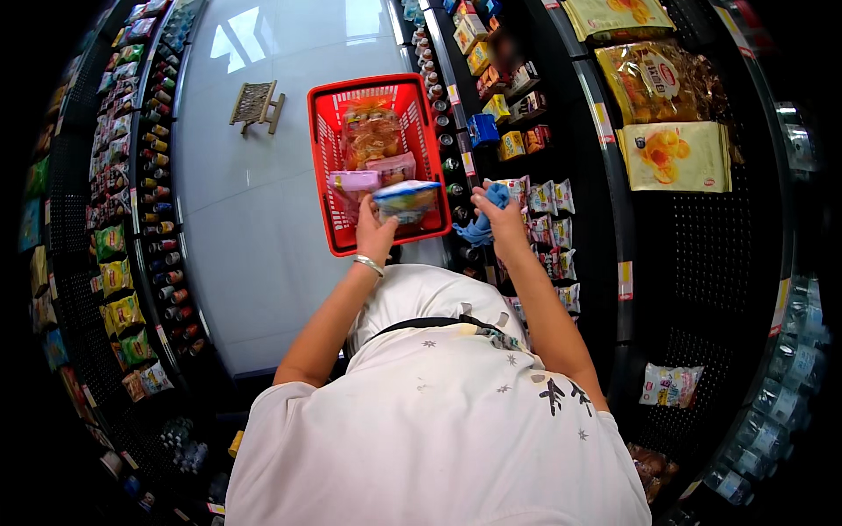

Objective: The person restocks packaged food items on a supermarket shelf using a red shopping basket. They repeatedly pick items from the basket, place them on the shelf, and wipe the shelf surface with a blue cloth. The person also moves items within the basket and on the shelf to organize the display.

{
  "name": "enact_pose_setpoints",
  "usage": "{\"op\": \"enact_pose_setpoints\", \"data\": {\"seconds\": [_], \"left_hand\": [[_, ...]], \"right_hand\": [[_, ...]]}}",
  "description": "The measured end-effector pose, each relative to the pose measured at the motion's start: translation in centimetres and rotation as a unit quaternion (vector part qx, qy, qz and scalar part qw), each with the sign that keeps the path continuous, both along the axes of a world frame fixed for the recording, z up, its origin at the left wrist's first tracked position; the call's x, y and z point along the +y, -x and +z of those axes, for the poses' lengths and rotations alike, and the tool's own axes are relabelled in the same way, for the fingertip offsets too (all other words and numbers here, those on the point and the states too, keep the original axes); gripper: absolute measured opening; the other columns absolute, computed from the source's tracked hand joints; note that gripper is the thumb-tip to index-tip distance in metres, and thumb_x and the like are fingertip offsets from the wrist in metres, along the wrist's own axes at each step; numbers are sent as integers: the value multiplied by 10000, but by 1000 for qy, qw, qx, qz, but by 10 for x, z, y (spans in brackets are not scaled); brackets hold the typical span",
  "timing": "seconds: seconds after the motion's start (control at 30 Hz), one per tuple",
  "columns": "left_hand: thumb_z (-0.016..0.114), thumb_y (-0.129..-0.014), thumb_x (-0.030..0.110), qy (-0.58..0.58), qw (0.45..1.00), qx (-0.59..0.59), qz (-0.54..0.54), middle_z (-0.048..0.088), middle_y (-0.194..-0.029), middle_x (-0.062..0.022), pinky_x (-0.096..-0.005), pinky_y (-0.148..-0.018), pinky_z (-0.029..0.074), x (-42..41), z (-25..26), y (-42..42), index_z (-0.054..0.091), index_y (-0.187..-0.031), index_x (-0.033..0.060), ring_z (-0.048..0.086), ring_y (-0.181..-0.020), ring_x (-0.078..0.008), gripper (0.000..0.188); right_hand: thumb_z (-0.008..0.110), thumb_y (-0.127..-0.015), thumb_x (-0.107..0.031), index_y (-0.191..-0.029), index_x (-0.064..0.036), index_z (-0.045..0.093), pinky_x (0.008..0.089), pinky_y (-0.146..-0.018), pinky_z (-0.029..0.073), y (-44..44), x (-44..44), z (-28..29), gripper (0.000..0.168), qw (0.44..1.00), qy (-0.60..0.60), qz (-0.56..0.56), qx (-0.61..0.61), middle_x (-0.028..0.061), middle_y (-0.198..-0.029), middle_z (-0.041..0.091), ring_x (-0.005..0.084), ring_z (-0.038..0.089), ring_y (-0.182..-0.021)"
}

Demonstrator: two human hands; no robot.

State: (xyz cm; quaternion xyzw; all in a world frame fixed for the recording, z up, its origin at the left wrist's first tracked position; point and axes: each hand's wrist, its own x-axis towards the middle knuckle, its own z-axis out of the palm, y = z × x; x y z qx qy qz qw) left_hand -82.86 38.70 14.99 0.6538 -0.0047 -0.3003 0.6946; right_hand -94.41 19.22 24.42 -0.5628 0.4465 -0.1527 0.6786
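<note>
My left hand [377,231], with a silver bangle at the wrist, grips a blue-and-white snack packet [406,197] over the near end of a red plastic shopping basket [321,164]. Inside the basket lie a pink packet [355,180], another pink package [393,169] and clear bags of baked goods [371,135]. To the right of the basket, my right hand [505,220] holds a crumpled blue cloth [485,217] beside the shelf. Small snack bags [542,197] sit on that shelf just beyond the hand.
A small folding stool [255,108] stands on the glossy tiled floor [263,197]. Shelves flank the aisle, with cans [161,227] and chip bags [115,276] on the left. Boxes [483,130], large yellow packages [674,158] and water bottles [776,401] line the right.
</note>
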Motion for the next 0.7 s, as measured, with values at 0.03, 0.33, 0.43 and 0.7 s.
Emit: {"op": "enact_pose_setpoints", "data": {"seconds": [0.03, 0.33, 0.43, 0.7], "left_hand": [[608, -823, -26, -20, 999, -34, -1, 423, -1423, -178, -353, -1032, 430, 1, -2, -1, 328, -1435, 21, 461, -1286, -273, 674], [522, -996, 267, 223, 893, 214, -327, 581, -1267, -86, -351, -1004, 423, -53, 120, 24, 515, -1317, 25, 545, -1178, -188, 402], [502, -1011, 310, 329, 799, 284, -416, 562, -1270, -54, -357, -1046, 390, -72, 177, 47, 498, -1333, 50, 528, -1191, -159, 414], [728, -861, 177, 380, 711, 281, -521, 519, -1260, -47, -335, -1035, 372, -120, 251, 114, 430, -1325, 71, 486, -1200, -169, 561]], "right_hand": [[734, -829, -148, -1247, 20, 553, 281, -811, 492, 8, -5, 5, 485, 1000, -15, -1, -11, 88, -1111, 671, 132, 620, -923], [579, -958, -216, -1258, 6, 533, 313, -733, 511, 47, 8, 93, 376, 790, -461, 50, -401, 101, -985, 641, 176, 627, -864], [549, -992, -293, -1222, 3, 489, 245, -572, 442, 59, 12, 111, 380, 591, -538, 176, -574, 41, -842, 598, 89, 568, -631], [591, -978, -217, -1025, -7, 618, 224, -495, 502, 112, -10, 177, 217, 406, -476, 315, -714, 105, -740, 698, 138, 631, -534]]}}
